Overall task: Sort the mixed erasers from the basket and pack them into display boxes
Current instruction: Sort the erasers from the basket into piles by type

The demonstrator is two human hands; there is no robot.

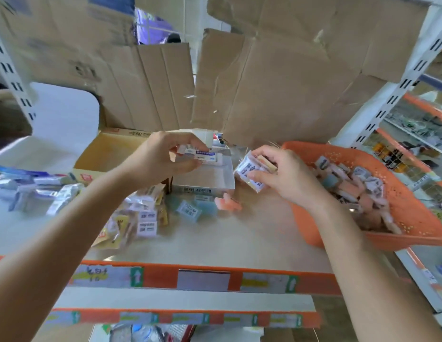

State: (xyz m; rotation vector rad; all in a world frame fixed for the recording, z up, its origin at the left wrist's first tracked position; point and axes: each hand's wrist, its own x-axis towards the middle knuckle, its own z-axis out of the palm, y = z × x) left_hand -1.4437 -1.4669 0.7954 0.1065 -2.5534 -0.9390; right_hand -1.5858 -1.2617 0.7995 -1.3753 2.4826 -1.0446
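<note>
My left hand (163,159) pinches a white eraser with a blue sleeve (202,155) just above the open grey display box (205,187). Beside that box, my right hand (286,176) holds a few wrapped erasers (249,172) with barcode labels, close to the orange basket's left rim. The orange basket (412,218) at the right is filled with several mixed wrapped erasers (355,188). A yellow display box (108,154) stands open behind my left forearm.
A pile of sorted wrapped erasers (138,218) lies on the shelf (239,238) in front of the boxes, with blue ones (190,209) and a pink one (227,203) next to it. Blue-white packs (37,191) lie at the left. Cardboard sheets (264,82) close off the back.
</note>
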